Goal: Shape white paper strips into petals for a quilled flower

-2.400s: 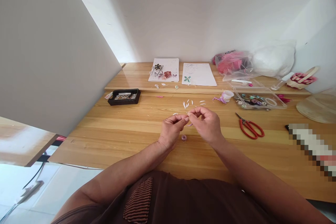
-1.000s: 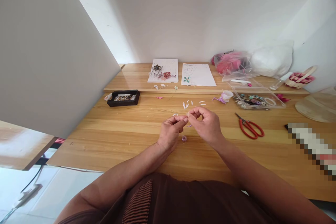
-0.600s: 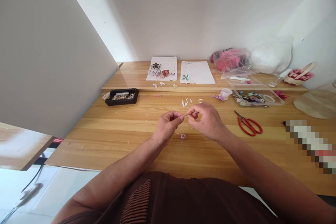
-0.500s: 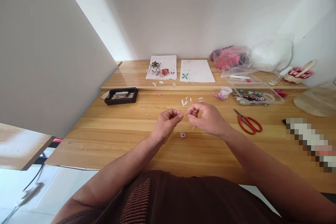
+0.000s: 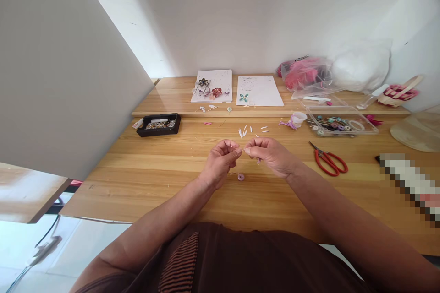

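Observation:
My left hand (image 5: 222,161) is pinched closed over the middle of the wooden table, its fingertips gripping something too small to make out. Facing it, almost tip to tip, my right hand (image 5: 271,154) pinches too, and what it holds is hidden. A bit of purple thread (image 5: 259,160) shows just below the right fingers. Under both hands lies a small purple thread spool (image 5: 241,177), from which a fine strand runs toward my left hand. Several white petal-shaped pieces (image 5: 241,133) are scattered beyond my fingertips.
Red-handled pliers (image 5: 330,161) lie to the right. Behind them are a clear plastic box (image 5: 364,129) of small spools and a white cup (image 5: 299,119) with purple thread. A black tray (image 5: 158,125) of beads sits left. Papers (image 5: 261,89) with flower ornaments rest on the raised back ledge.
My right hand has shifted slightly down, and its fingers now sit flatter and nearer the left fingertips. The left hand has barely moved. The view has tilted a little.

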Motion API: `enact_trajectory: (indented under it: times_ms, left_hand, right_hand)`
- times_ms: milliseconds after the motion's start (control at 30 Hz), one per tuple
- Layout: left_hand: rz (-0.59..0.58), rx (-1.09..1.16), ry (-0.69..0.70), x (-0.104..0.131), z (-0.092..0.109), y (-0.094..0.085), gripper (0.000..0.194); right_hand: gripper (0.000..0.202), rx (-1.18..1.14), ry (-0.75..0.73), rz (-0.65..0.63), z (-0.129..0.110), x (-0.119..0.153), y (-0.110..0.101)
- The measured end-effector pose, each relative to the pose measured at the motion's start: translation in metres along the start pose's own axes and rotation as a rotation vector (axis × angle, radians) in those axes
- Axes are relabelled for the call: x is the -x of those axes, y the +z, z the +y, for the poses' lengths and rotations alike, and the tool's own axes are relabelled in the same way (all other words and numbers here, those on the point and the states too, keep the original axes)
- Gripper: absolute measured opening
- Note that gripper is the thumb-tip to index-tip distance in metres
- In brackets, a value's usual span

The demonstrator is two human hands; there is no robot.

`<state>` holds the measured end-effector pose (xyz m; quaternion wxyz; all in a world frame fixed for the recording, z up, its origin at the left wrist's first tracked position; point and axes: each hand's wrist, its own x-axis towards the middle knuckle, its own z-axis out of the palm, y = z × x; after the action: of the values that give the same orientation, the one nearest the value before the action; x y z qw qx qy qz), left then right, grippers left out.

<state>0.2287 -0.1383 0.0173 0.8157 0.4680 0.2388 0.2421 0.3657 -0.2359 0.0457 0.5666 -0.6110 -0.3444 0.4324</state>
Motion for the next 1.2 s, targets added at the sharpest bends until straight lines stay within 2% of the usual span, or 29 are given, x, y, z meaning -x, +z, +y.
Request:
enact_trajectory:
  times_ms: [167,300,600,700,867,1033,1200]
  left_hand:
    - [-0.012,-0.015,0.071,0.001,-0.003,0.002,0.033]
    - [-0.022,-0.041,0.081,0.002,-0.003,0.002,0.029]
    - [0.049,-0.006,0.022,0.006,-0.01,0.005,0.028]
    - [0.067,0.065,-0.019,0.008,-0.01,0.01,0.031]
    - [0.04,0.162,-0.1,0.011,-0.01,0.013,0.033]
    - [-0.04,0.211,-0.217,0.014,-0.009,0.011,0.035]
    - [-0.042,0.199,-0.219,0.013,-0.007,0.009,0.034]
  right_hand:
    - [0.017,-0.107,0.017,0.034,0.012,-0.002,0.002]
    - [0.016,-0.108,0.001,0.055,0.012,0.001,0.005]
    - [0.019,-0.043,-0.085,0.25,0.011,0.005,0.017]
    - [0.014,0.128,-0.179,0.357,0.015,0.005,0.019]
    - [0.006,0.544,-0.478,0.5,0.016,0.01,0.018]
    - [0.011,0.845,-0.76,0.516,0.016,0.011,0.011]
    - [0.016,1.163,-0.916,0.473,0.012,0.01,0.0]
